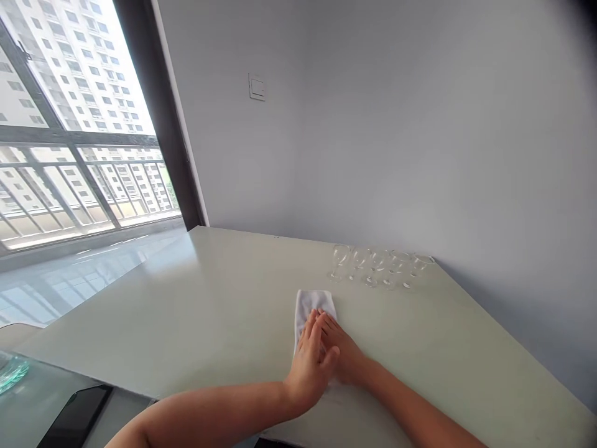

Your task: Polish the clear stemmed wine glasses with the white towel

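Note:
A folded white cloth (pixel 313 300) lies flat on the pale table (pixel 224 298) in front of me. My left hand (pixel 310 364) rests on the cloth with its fingers stretched forward and its thumb apart. Beside it on the right, partly behind it, my right hand (pixel 342 348) also lies over the cloth, fingers extended. The two hands touch or overlap near the fingertips. Much of the cloth's near part is hidden under them. Neither hand is closed round anything that I can see.
Several clear stemmed glasses (pixel 370 261) stand in a row near the table's far right edge, by the grey wall (pixel 420 137). At the lower left are a black phone (pixel 77 414) and a greenish glass dish (pixel 12 372) on a lower surface. A window (pixel 84 130) fills the left.

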`<state>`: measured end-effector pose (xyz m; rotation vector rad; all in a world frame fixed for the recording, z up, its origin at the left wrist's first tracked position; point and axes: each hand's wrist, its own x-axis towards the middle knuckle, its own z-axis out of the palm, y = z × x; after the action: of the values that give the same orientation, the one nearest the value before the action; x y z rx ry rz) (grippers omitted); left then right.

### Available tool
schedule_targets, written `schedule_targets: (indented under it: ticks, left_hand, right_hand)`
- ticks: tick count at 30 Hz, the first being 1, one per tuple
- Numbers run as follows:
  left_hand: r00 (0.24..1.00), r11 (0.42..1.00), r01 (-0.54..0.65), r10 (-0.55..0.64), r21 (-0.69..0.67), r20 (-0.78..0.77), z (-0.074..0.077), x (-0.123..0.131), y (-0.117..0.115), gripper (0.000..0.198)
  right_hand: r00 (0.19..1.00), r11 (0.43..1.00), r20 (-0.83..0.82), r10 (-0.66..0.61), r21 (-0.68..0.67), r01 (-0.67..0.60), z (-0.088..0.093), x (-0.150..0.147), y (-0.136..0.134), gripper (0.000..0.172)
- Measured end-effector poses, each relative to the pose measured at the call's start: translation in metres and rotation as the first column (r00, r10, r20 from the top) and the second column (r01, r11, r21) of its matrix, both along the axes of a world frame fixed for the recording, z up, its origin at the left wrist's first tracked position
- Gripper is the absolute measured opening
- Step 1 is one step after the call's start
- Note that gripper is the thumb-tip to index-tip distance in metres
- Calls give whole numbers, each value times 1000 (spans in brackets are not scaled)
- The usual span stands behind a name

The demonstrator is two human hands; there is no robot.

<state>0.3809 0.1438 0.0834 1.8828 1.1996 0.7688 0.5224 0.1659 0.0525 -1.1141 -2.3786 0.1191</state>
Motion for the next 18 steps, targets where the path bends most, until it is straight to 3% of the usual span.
schedule_targets:
  ticks: [3, 7, 9, 14, 18]
  left_hand:
    - [994, 994, -106, 106, 6, -40, -13, 0, 24, 55]
    - [965, 982, -183, 187, 35, -184, -23, -4, 78, 54]
    - [951, 987, -142, 156, 72, -267, -25, -6, 107, 54]
    - [899, 973, 122, -24, 198, -436, -24, -18, 179, 50]
    - [845, 971, 49, 86, 236, -528, -18, -52, 230, 40]
  right_hand:
    - [1000, 998, 15, -24, 65, 23, 4, -10, 36, 48]
    - [962, 955, -115, -246, 144, 261, 7, 0, 52, 35]
    - [945, 944, -179, -274, 140, 300, 6, 9, 48, 33]
    - [914, 937, -261, -310, 77, 339, 2, 26, 34, 28]
    - [909, 944, -278, -310, 26, 330, 2, 29, 33, 26]
